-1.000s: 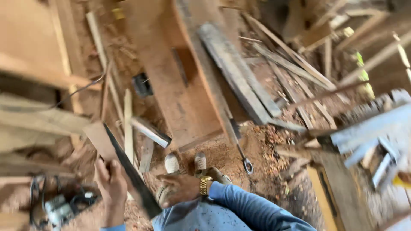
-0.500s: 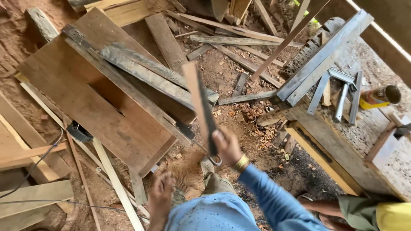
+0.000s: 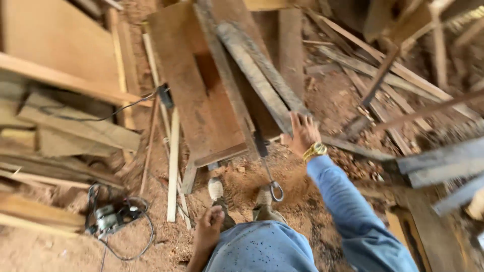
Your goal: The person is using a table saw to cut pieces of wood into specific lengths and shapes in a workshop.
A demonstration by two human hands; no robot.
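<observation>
Right hand (image 3: pixel 302 133), fingers spread, now rests on the weathered grey plank (image 3: pixel 259 75) it carried a moment ago, laid across the workbench (image 3: pixel 191 100); left hand (image 3: pixel 210 221) hangs loosely curled, empty.

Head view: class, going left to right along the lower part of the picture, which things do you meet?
Power tool with black cable → thin pale wood strip → left hand → metal ring on a rod → right hand, wearing a gold watch.
</observation>
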